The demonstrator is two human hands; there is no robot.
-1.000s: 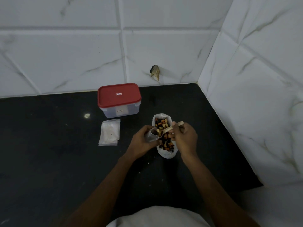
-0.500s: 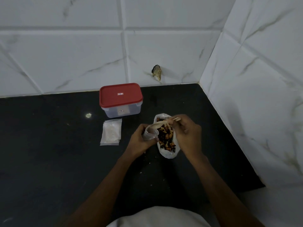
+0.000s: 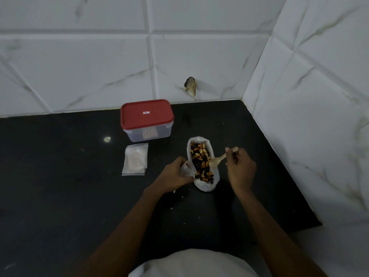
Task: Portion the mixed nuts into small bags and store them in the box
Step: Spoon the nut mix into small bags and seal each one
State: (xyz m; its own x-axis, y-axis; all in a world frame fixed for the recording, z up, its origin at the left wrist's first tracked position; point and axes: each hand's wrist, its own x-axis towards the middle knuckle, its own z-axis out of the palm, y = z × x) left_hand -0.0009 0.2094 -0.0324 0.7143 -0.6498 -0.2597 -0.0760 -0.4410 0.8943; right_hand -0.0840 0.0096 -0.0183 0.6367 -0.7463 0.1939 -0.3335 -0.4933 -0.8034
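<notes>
Mixed nuts [image 3: 201, 162] fill an open white bag [image 3: 205, 185] that lies on a black desk [image 3: 60, 196], just in front of the person and near the corner of two white, marble-look tiled walls [image 3: 79, 66]. The left hand [image 3: 175, 174] sits just left of that bag, its grip closed around a small clear bag [image 3: 188, 169] whose mouth faces the nuts. The right hand [image 3: 240, 167] hovers just right of the white bag, its grip pinched on the handle of a pale spoon [image 3: 216, 161] (it looks wooden). The spoon's bowl hangs over the bag's right rim; whether it carries any nuts cannot be told. Behind and to the left stands a clear box [image 3: 148, 133] with its red lid [image 3: 146, 114] on. A flat stack of empty small bags [image 3: 135, 159] lies just in front of the box, apart from both hands. A small chipped hole [image 3: 190, 86] marks the back wall just above the desk.
</notes>
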